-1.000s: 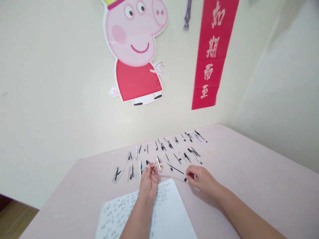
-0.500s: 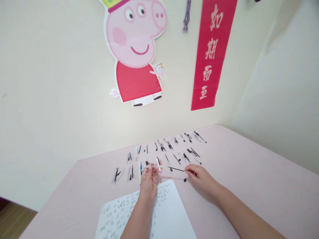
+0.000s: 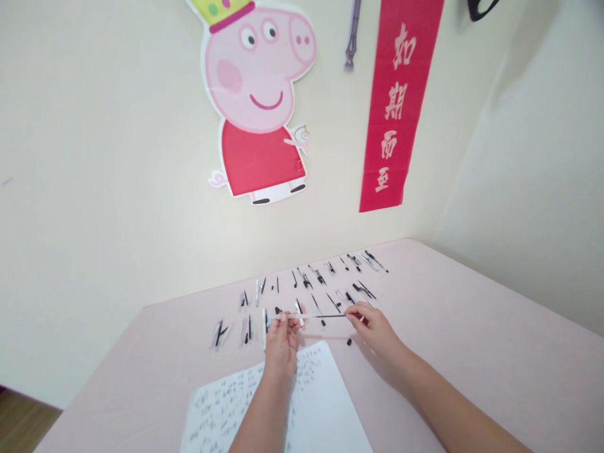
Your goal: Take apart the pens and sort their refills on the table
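My left hand is closed, pinching a clear pen barrel that lies level above the table. A dark pen refill runs in line with the barrel's right end, seemingly partly inside it. The tip of that refill sits between the thumb and fingers of my right hand, also closed. Below the refill, a small black pen cap lies on the table. Under my left forearm rests an open notebook with handwriting on its pages.
Rows of pens and loose pen parts lie across the pink table, several of them just beyond my hands. At the back is a wall with a pink pig cutout and a red banner.
My right hand has risen slightly and shifted a little left, so the refill is now nearly level with the barrel instead of sloping down. The left hand keeps its hold. The view has tilted slightly.
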Tool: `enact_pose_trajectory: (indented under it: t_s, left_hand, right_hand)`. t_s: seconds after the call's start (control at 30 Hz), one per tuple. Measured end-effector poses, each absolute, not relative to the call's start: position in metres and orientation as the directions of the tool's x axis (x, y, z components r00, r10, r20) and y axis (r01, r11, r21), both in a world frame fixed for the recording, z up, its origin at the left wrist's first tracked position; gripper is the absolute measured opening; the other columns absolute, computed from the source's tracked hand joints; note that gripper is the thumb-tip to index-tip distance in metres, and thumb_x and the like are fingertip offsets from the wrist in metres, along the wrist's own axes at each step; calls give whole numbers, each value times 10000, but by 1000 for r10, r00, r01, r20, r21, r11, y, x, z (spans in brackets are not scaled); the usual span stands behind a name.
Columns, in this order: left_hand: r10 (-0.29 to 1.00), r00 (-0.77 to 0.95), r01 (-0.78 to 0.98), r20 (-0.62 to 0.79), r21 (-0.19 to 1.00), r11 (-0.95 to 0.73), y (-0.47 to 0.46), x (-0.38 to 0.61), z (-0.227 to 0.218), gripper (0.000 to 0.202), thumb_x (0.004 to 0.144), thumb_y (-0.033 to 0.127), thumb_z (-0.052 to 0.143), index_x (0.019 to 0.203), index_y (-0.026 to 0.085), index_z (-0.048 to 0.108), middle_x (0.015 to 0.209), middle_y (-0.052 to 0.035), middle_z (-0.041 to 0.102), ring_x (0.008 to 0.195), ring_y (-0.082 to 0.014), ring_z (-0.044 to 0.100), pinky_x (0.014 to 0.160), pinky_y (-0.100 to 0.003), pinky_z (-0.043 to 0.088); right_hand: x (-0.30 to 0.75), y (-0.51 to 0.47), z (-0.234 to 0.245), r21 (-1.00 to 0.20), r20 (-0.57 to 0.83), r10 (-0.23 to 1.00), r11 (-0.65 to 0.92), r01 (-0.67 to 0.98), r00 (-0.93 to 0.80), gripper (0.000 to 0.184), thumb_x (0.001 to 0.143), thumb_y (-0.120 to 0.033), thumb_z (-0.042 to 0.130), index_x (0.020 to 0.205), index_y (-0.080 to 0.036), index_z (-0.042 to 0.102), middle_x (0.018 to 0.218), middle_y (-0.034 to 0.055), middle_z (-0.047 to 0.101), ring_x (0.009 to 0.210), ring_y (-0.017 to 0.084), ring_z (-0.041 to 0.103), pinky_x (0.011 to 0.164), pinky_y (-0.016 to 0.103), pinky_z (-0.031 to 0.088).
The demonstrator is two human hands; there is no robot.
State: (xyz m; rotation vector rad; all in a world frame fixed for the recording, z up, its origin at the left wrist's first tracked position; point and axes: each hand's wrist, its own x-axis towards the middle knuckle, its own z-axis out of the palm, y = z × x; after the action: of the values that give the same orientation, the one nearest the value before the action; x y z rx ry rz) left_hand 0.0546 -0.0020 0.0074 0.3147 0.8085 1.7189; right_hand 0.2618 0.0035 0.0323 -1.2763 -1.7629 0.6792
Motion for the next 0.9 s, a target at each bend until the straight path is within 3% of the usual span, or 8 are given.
enact_pose_trajectory:
  t_s: [0.4,0.57,0.7,0.9]
  left_hand:
    - [927,-317,-761,-202,637,-121,0,53,3,36,753,139,631,757,108,614,655,-24,638,574,-70,603,587,-156,503]
    - [936,-297,-758,-190,643,-110,1,54,2,50,744,148,643,765,115,611,678,-25,648,593,-71,611,596,-158,507]
    - [941,-289,-737,-176,668,-101,-1,55,5,77,725,164,665,754,117,610,669,-18,644,590,-70,612,593,-157,509]
    - [957,-240,-724,-162,687,-66,-2,55,3,117,707,170,683,788,127,610,696,-2,638,595,-67,613,591,-157,513]
  right_hand:
    - [238,17,25,-935,290,956,274,223,41,228,729,-349,539,807,-162,644,707,47,601,602,156,544,537,266,425]
    - [226,7,13,-963,244,967,250,102,-68,315,782,-403,475,941,-177,628,776,52,578,604,138,537,453,237,424]
    - [220,2,6,-975,213,970,218,39,-116,342,822,-406,445,1081,-189,502,768,28,578,590,128,543,460,237,449]
    - [213,6,-9,-977,212,962,207,-46,-173,223,849,-430,435,896,-214,403,763,27,615,675,153,599,497,246,469]
